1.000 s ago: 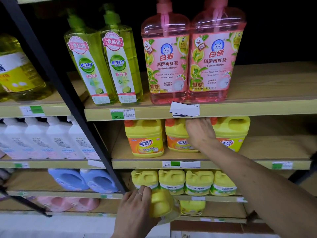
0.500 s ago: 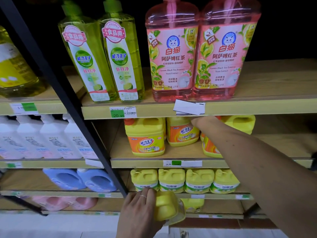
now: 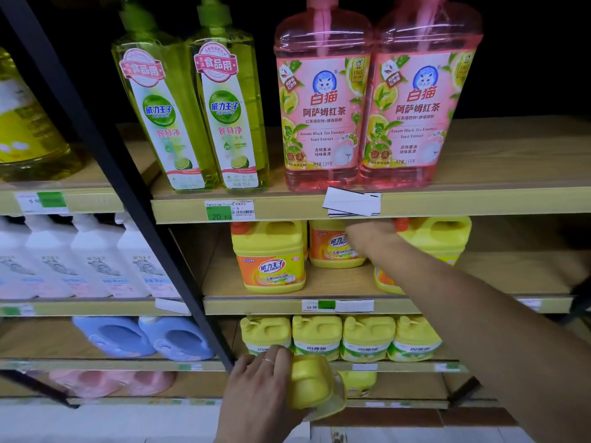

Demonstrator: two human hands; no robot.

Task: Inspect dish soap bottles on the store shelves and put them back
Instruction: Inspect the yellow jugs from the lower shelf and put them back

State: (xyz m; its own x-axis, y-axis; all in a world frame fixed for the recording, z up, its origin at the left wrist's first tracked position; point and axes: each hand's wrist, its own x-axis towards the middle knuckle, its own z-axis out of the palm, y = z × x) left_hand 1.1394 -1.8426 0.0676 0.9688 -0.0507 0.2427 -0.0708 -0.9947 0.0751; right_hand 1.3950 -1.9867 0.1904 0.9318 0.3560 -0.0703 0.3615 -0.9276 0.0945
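— Since half a second ago, what moved?

— Right hand (image 3: 372,239) has drawn back a little on the middle shelf (image 3: 287,305); before, it reached deeper behind the shelf edge, and now it lies in front of the back jug (image 3: 332,247), between that and the right jug (image 3: 438,238). The arm crosses the right jug's lower front. Blur hides the fingers, so whether that hand grips anything cannot be told.

— And the other hand?

— Left hand (image 3: 259,388) is unchanged: low down, in front of the lower shelves, fingers curled over a yellow jug (image 3: 315,386) that is tipped on its side. A ring shows on one finger.

— What else does the head view show?

— A front jug (image 3: 271,257) with an orange label stands upright at the left of the middle shelf. Below it, four small yellow jugs (image 3: 342,338) stand in a row. On the top shelf (image 3: 447,203), two green pump bottles (image 3: 195,116) stand beside two pink bottles (image 3: 377,107). A white tag (image 3: 351,203) hangs crooked on that shelf's edge, near a green price label (image 3: 228,211).
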